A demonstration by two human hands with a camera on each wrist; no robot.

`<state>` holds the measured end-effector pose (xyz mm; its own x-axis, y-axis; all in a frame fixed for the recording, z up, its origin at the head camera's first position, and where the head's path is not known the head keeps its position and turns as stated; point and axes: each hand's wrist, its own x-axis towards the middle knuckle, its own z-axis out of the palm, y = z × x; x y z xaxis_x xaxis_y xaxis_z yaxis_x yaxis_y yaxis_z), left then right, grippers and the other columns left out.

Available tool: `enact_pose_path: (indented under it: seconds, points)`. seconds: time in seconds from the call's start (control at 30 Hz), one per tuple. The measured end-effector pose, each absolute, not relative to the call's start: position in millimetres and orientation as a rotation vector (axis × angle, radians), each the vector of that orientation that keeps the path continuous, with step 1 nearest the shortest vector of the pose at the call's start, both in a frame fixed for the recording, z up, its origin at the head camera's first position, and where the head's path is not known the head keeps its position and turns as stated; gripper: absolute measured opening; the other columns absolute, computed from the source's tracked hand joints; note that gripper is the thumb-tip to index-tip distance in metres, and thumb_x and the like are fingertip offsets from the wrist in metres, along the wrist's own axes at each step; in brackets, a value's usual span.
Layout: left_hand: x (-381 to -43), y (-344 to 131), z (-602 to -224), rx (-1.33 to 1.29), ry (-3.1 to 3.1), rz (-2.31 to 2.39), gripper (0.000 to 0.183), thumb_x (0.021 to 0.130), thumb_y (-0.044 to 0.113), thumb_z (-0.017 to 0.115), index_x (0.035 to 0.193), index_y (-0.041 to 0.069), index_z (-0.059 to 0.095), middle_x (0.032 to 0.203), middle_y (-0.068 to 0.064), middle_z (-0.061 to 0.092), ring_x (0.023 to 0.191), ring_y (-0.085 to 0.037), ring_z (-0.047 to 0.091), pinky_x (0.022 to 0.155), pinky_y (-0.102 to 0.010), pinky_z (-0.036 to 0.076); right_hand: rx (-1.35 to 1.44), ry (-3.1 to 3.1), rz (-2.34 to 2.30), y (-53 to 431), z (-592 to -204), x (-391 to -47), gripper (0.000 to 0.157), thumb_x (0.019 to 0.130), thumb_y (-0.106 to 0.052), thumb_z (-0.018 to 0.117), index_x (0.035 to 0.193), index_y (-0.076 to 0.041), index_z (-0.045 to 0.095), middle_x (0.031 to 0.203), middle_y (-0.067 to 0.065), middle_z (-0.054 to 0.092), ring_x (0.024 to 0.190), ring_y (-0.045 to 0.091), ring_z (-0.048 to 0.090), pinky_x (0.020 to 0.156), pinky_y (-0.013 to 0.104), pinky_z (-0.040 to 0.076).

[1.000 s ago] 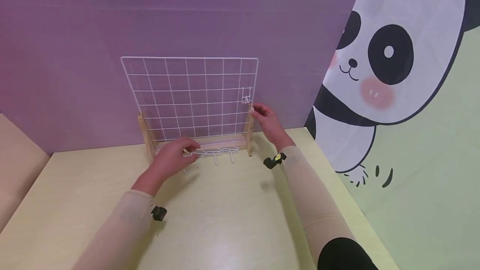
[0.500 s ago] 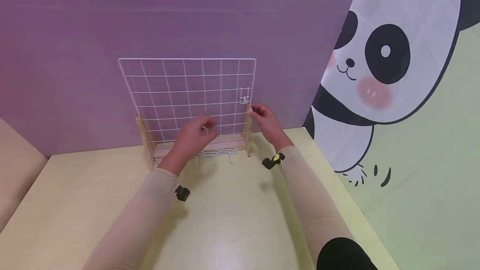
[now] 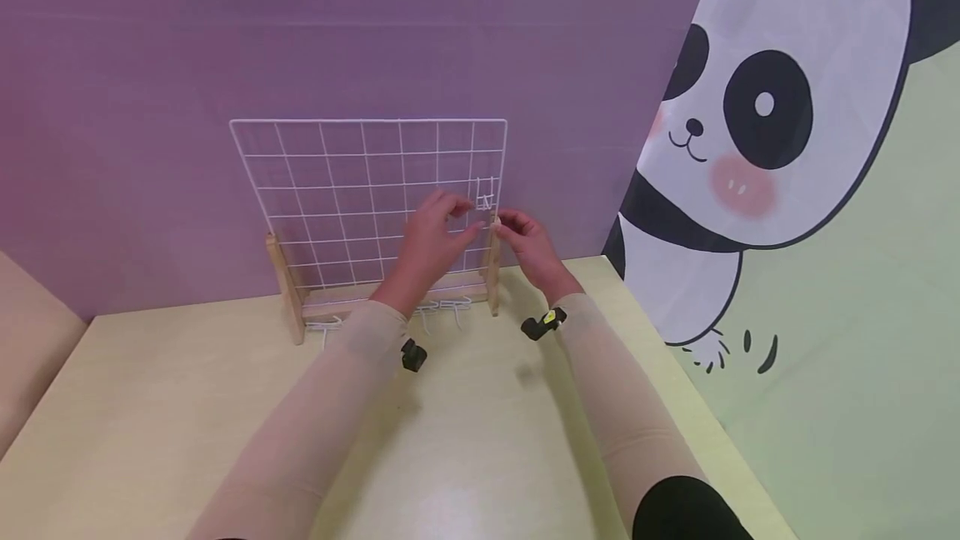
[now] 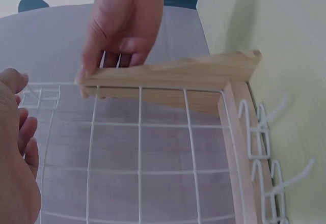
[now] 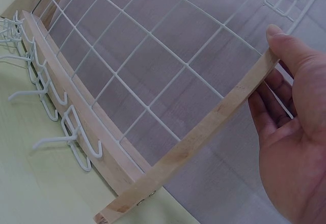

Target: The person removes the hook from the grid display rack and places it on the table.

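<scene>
A white wire grid panel [image 3: 367, 120] stands upright in a wooden base with a post at each side. My right hand [image 3: 531, 248] pinches the upper end of the right wooden post [image 5: 198, 130] between thumb and fingers. Near the panel's right edge, a white wire hook [image 4: 48, 95] hangs on the grid. My left hand [image 3: 431, 240] is up beside that hook, thumb and forefinger spread apart, fingertips close to it. Along the base's front lie several more white wire hooks [image 5: 76, 137], their prongs pointing toward me; my left forearm covers some of them in the head view.
The pale wooden table [image 3: 187, 407] spreads out in front of the rack. Behind it rises a purple backdrop [image 3: 150, 148]. On the right is a pale green wall [image 3: 847, 340] with a panda picture [image 3: 817, 198].
My left hand has left the row of hooks at the base and moved up and right to the hook on the grid. My right hand has stayed on the post.
</scene>
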<state>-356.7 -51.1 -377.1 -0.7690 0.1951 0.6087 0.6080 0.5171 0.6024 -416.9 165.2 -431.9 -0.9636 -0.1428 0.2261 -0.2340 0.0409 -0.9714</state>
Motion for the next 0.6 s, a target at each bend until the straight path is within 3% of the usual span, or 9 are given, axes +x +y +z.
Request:
enact_pose_path:
  seconds: [0.6]
  points:
    - [-369.0, -28.2, -367.7, -0.704, -2.226, -1.235, 0.015, 0.102, 0.012, 0.082, 0.115, 0.005, 0.077, 0.113, -0.008, 0.069, 0.109, -0.026, 0.065, 0.095, -0.041, 0.058, 0.438, -2.227, 2.089, 167.0, -434.8, -420.2, 0.034, 0.111, -0.021, 0.070, 0.141, -0.005, 0.070, 0.132, 0.006, 0.071, 0.128, 0.023, 0.063, 0.125, 0.046, 0.042]
